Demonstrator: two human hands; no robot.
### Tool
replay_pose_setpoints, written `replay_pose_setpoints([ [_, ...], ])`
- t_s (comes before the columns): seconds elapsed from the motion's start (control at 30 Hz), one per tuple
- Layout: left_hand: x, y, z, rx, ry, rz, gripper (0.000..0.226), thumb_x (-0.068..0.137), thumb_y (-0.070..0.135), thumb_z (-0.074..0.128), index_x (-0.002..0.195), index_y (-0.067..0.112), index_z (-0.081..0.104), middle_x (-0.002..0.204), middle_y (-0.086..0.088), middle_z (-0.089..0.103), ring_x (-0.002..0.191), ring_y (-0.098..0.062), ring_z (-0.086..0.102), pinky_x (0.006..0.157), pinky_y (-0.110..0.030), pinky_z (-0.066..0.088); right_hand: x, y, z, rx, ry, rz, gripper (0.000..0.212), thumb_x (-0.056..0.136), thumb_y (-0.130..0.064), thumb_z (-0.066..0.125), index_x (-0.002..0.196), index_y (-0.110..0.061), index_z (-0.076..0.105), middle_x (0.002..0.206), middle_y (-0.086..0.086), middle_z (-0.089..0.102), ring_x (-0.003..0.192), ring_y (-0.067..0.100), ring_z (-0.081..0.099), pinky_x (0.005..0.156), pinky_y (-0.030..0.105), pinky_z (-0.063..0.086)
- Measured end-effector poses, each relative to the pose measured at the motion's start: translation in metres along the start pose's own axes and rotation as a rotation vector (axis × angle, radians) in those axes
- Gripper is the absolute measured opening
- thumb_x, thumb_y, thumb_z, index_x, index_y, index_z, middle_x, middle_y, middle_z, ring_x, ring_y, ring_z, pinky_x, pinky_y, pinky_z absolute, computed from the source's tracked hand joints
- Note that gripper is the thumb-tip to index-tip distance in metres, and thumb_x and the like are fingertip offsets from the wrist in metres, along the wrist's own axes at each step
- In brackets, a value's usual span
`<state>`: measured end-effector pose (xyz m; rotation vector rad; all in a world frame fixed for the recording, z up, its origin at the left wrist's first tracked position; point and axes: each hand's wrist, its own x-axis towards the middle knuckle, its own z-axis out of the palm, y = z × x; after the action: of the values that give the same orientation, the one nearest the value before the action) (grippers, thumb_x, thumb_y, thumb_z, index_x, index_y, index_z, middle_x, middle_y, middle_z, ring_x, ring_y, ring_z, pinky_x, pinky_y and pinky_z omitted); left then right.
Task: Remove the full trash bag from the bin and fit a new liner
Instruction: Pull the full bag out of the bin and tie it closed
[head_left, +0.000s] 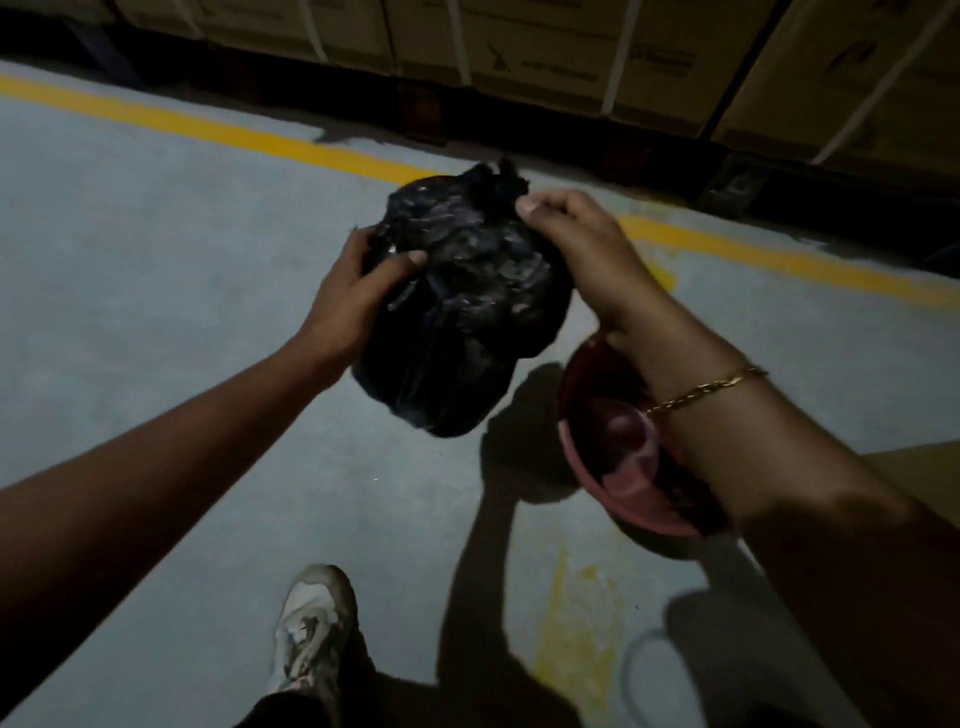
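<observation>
1. We note a grey concrete floor (156, 291) crossed by a yellow line (218, 132) along its far edge, beneath strapped cartons (545, 57).
2. The full black trash bag (457, 317) is out of the bin, held above the floor's middle; its contents are hidden.
3. The red bin (576, 447) stands near the floor's right edge, unlined, its inside partly hidden by the forearm.
4. Left hand (358, 291) grips the bag's side.
5. Right hand (576, 228) pinches its gathered neck.

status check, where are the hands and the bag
Left hand and right hand both gripping black trash bag, held clear of red bin. No liner visible in bin. Nothing in the way.
</observation>
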<state>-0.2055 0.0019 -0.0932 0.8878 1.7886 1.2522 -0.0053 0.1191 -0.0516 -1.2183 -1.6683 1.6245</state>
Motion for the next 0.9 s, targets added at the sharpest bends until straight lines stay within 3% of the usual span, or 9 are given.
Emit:
replay_pose_setpoints([
  [0.1,0.006,-0.053,-0.037,0.0,0.157,-0.165,0.06,0.078,0.052,0.063,0.125,0.015,0.061,0.12,0.001,0.068,0.108,-0.012,0.066,0.093,-0.031,0.052,0.021,0.049,0.065,-0.035,-0.121,0.061,0.031,0.095,-0.041,0.06,0.119,-0.023,0.067,0.123,0.0,0.068,0.113,0.009,0.065,0.097,0.029,0.05],
  [0.17,0.007,-0.09,-0.046,0.06,0.138,-0.241,0.065,0.08,0.055,0.059,0.128,0.012,0.059,0.123,-0.002,0.065,0.103,-0.01,0.063,0.091,-0.033,0.051,0.034,0.081,0.103,-0.233,-0.184,0.105,0.054,0.096,-0.047,0.052,0.142,-0.019,0.057,0.147,0.003,0.052,0.137,0.021,0.047,0.115,0.038,0.038],
  [0.23,0.009,-0.122,-0.051,0.11,0.156,-0.282,0.063,0.085,0.058,0.056,0.132,0.016,0.057,0.127,-0.002,0.064,0.108,-0.015,0.063,0.091,-0.036,0.05,0.045,0.107,0.132,-0.365,-0.226,0.158,0.056,0.099,-0.049,0.046,0.15,-0.026,0.048,0.159,-0.004,0.037,0.146,0.024,0.027,0.12,0.043,0.025],
  [0.33,0.014,-0.16,-0.062,0.204,0.236,-0.276,0.058,0.087,0.054,0.064,0.136,0.026,0.052,0.126,0.005,0.064,0.112,-0.016,0.062,0.096,-0.036,0.048,0.062,0.145,0.156,-0.485,-0.181,0.181,0.046,0.102,-0.042,0.042,0.146,-0.033,0.05,0.159,-0.006,0.035,0.145,0.025,0.024,0.12,0.046,0.021],
  [0.43,0.009,-0.194,-0.071,0.296,0.034,-0.293,0.081,0.072,0.061,0.081,0.139,0.033,0.047,0.132,0.007,0.064,0.12,-0.019,0.063,0.105,-0.045,0.05,0.066,0.173,0.171,-0.438,-0.279,0.308,0.05,0.1,-0.038,0.039,0.149,-0.028,0.048,0.157,0.006,0.042,0.146,0.033,0.035,0.12,0.046,0.027],
  [0.5,0.003,-0.211,-0.075,0.455,-0.038,-0.257,0.095,0.065,0.068,0.08,0.145,0.039,0.039,0.137,0.0,0.062,0.126,-0.026,0.059,0.105,-0.051,0.05,0.062,0.185,0.174,-0.328,-0.29,0.389,0.058,0.094,-0.04,0.044,0.152,-0.029,0.043,0.156,0.007,0.045,0.142,0.031,0.043,0.117,0.045,0.035],
  [0.6,-0.006,-0.201,-0.074,0.572,-0.019,-0.225,0.107,0.067,0.068,0.075,0.155,0.036,0.023,0.148,-0.014,0.045,0.14,-0.035,0.04,0.111,-0.056,0.041,0.062,0.189,0.172,-0.277,-0.267,0.406,0.079,0.085,-0.049,0.05,0.159,-0.036,0.026,0.162,0.003,0.037,0.146,0.028,0.039,0.118,0.049,0.034],
  [0.67,-0.007,-0.195,-0.072,0.589,-0.045,-0.223,0.114,0.068,0.066,0.073,0.159,0.032,0.014,0.153,-0.017,0.036,0.144,-0.037,0.033,0.114,-0.056,0.037,0.062,0.179,0.169,-0.292,-0.247,0.41,0.08,0.091,-0.047,0.052,0.162,-0.033,0.016,0.167,0.004,0.026,0.151,0.028,0.03,0.121,0.048,0.028],
  [0.9,0.002,-0.181,-0.061,0.679,-0.003,-0.242,0.104,0.084,0.057,0.071,0.162,0.022,0.011,0.162,-0.016,0.027,0.148,-0.039,0.028,0.113,-0.058,0.034,0.068,0.167,0.156,-0.345,-0.227,0.391,0.082,0.096,-0.042,0.055,0.163,-0.03,0.011,0.17,0.003,0.014,0.154,0.029,0.022,0.12,0.045,0.025],
])
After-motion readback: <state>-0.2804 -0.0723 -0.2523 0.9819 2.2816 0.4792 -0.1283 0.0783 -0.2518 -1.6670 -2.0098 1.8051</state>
